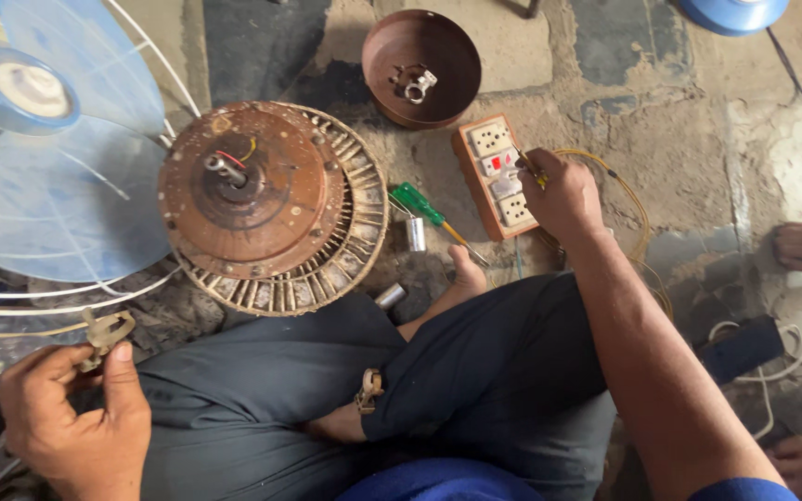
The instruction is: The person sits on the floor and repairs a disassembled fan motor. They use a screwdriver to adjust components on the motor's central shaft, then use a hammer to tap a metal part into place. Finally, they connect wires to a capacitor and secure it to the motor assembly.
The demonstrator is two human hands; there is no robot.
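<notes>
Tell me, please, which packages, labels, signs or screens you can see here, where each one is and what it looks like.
No packages, signs or screens show.
The nearest to a label: a red patch on the switch of the orange socket board, a long rectangle with white sockets, lying on the floor under the right hand.
The left hand holds a dirty tan connector, which shows no label.

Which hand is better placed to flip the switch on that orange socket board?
The right hand, probably: it already rests on the orange socket board. The left hand is far off, pinching a worn plug.
</notes>
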